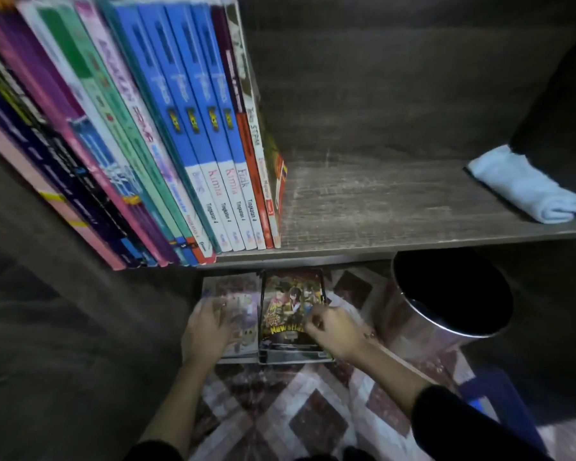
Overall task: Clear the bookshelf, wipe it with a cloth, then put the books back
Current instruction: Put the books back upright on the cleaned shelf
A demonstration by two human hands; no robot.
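Two stacks, six o'clock: left hand flat on pale stack; right hand fingers seemingly pinch comic. Restocking: lift to shelf.

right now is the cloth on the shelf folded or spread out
Folded: the cloth lies as a thick, layered bundle at the right end of the shelf.

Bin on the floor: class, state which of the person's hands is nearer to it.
Right. The right hand holds the comic just left of the bin; the left hand rests on the next stack, farther left.
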